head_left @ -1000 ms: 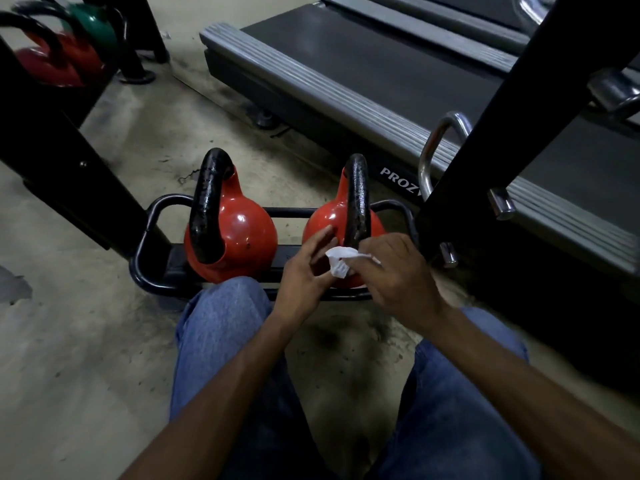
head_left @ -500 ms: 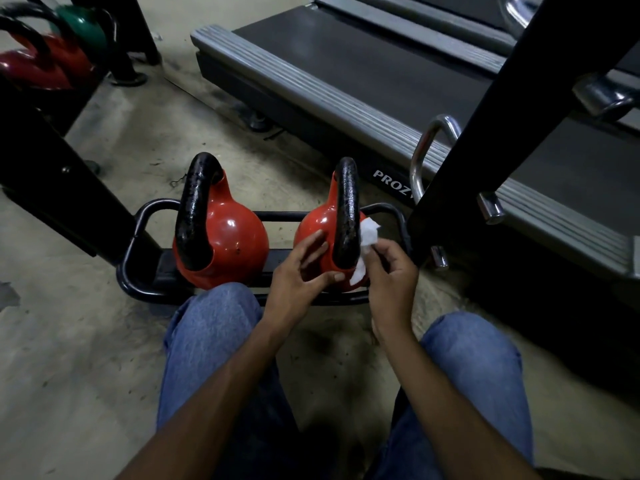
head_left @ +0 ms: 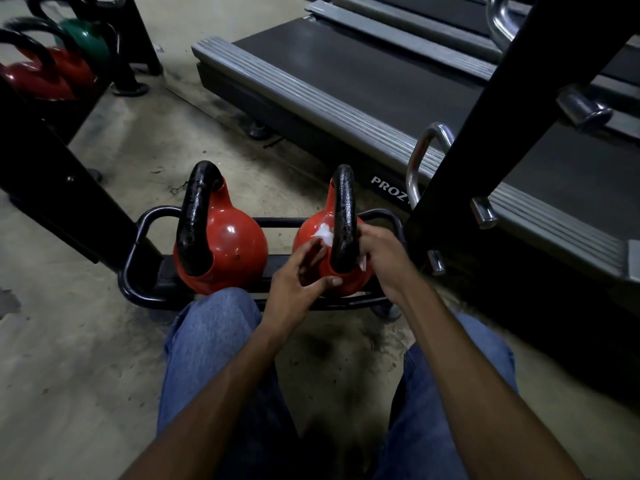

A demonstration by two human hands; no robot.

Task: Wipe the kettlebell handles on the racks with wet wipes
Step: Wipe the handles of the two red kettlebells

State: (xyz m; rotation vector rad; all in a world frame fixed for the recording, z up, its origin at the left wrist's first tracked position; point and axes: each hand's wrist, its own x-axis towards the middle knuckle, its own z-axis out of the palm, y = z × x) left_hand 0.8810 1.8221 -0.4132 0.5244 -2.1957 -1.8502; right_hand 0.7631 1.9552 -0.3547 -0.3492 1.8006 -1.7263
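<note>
Black rack (head_left: 166,275), red kettlebell (head_left: 235,244), second red kettlebell (head_left: 322,216)

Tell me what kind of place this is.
Probably a gym: red round kettlebells with black handles sit on a low black metal rack, and a grey-railed black treadmill lies beyond.

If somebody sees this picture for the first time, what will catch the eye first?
Two glossy red kettlebells, the left kettlebell and the right kettlebell, stand on a low black rack in the middle. At the right one's black handle, the left hand touches a white wet wipe and the right hand holds its other end. A grey treadmill lies behind.
</note>
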